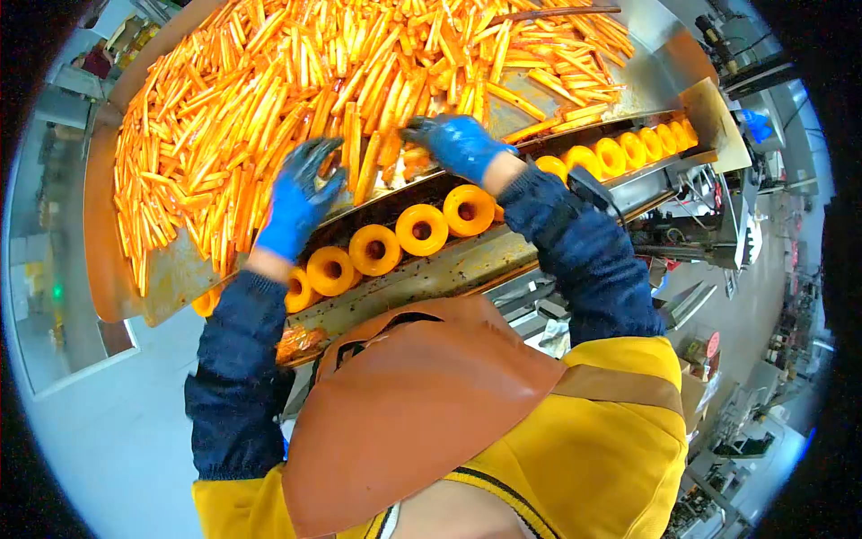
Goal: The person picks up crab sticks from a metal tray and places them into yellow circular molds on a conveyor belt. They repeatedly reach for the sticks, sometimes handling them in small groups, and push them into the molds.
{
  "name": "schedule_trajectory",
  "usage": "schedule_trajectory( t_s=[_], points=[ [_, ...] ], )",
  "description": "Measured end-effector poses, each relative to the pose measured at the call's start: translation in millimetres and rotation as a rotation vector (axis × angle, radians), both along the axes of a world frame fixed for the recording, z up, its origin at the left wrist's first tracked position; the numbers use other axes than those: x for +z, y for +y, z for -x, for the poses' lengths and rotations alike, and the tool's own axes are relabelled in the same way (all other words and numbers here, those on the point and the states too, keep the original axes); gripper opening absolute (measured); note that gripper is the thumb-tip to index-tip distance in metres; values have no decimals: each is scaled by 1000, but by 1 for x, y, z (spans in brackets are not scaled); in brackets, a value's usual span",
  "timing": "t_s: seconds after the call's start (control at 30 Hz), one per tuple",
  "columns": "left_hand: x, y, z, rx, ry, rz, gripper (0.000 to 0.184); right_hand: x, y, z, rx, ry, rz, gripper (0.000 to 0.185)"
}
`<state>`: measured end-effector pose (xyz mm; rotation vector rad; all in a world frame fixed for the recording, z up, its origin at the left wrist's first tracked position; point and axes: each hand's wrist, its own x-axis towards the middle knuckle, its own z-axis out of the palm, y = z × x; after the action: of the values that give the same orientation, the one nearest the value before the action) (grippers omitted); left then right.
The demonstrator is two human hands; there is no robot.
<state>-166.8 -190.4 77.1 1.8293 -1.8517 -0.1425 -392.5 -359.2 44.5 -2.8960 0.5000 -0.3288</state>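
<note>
Sticks (367,166) are lying on the tray (171,278), between the left hand (301,198) and the right hand (462,145).
The left fingers are spreading away from the thumb; the right fingers are bending toward the sticks, but whether they are gripping any, I cannot tell. Working well probably means pressing lightly, keeping the sticks parallel and keeping both sleeves clear of the rollers (403,230) lining the near edge.

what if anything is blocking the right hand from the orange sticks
Nothing visible: the blue-gloved right hand is over the near side of the orange sticks, with no object showing between them. The yellow rings lie closer to the wearer, out of that path.
</note>
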Motion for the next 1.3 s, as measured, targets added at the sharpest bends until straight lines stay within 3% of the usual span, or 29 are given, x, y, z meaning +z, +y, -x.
schedule_trajectory(
  t_s=[0.1,0.13,0.27,0.3,0.37,0.4,0.43,0.47,0.5,0.53,0.57,0.63,0.7,0.77,0.83,0.9,0.93,1.0,1.03,1.1,1.17,1.23,1.27,1.3],
  points=[
    [-19,-57,41,156,-393,-272,67,-5,-14,-24,115,152,9,34],
    [-27,-67,44,179,-513,-261,73,8,-9,-24,93,203,40,31],
    [-33,-70,35,185,-528,-238,63,-3,-27,3,179,-19,-20,33],
    [-34,-67,26,198,-533,-248,63,21,-21,12,88,65,-54,38],
    [-34,-61,9,107,-326,-372,60,16,-26,32,46,-229,-157,40],
    [-36,-57,0,119,-330,-380,60,9,-25,36,-17,-390,-175,38],
    [-39,-53,-9,92,-166,-279,53,16,-18,35,-81,-550,-193,37],
    [-42,-50,-17,65,-4,-173,45,28,-7,42,-159,-572,-343,34],
    [-43,-45,-23,38,158,-66,38,25,7,43,-184,-637,-738,31],
    [-32,-41,-20,144,276,-31,30,22,20,45,-253,-744,-1118,29],
    [-21,-36,-19,258,373,-77,34,23,36,48,-183,-840,-1380,27],
    [-21,-31,-29,263,536,49,36,20,70,44,-199,-741,-1621,24],
    [-15,-15,-31,259,601,33,40,-6,102,29,-329,-643,-1693,17],
    [-13,1,-35,209,681,163,50,-36,116,18,-295,-481,-1652,19],
    [-1,24,-30,237,738,129,60,-46,127,11,-383,-381,-1580,19],
    [16,50,-21,295,928,61,60,-36,131,18,-499,-385,-1501,20],
    [18,63,-22,300,813,86,60,-31,129,24,-545,-379,-1421,19],
    [11,88,-24,380,1028,79,57,-20,125,35,-643,-367,-1313,19],
    [7,96,-27,460,1067,70,56,-8,123,41,-728,-352,-1383,18],
    [-4,107,-26,542,1169,124,53,0,128,44,-665,-556,-1406,19],
    [-22,117,-29,585,903,216,56,24,135,36,-550,-511,-1605,22],
    [-18,115,-18,634,945,257,57,9,149,15,-410,-439,-1558,26],
    [-20,116,-17,644,751,276,57,-17,156,2,-323,-436,-1514,28],
    [-23,117,-16,649,556,291,57,6,157,-7,-406,-77,-1544,24]
  ],
)
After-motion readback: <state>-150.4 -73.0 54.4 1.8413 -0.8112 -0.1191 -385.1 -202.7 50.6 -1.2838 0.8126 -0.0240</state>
